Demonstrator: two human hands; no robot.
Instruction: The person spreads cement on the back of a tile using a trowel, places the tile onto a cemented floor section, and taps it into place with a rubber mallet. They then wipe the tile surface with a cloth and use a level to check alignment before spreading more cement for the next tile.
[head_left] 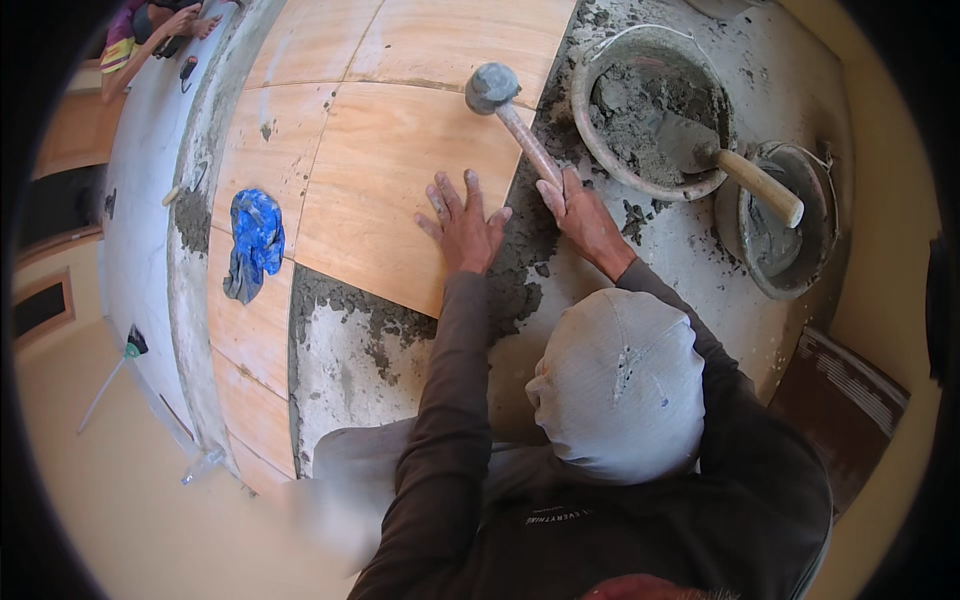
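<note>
Neither of my hands shows. In front of me, a person in a pale cap (622, 385) and dark long-sleeved top is bent over the floor, seen from above and behind. This co-worker's left hand (467, 232) lies spread on a large wood-coloured tile (385, 190). In their right hand (590, 225) is a mallet (527, 140), its grey-smeared head raised or resting over the tile's far right part; I cannot tell which. Wet grey mortar (530, 245) borders the tile's right and near edges. A reddish shape at the bottom edge is too cut off to name.
Right of the tile, a bucket (590, 125) of mortar has a wooden-handled trowel (765, 187) across its rim. Another bucket (745, 240) stands beside it. A crumpled blue bag (257, 235) lies on the left tiles. Another person's arm (145, 60) shows far left. A broom (110, 380) lies left.
</note>
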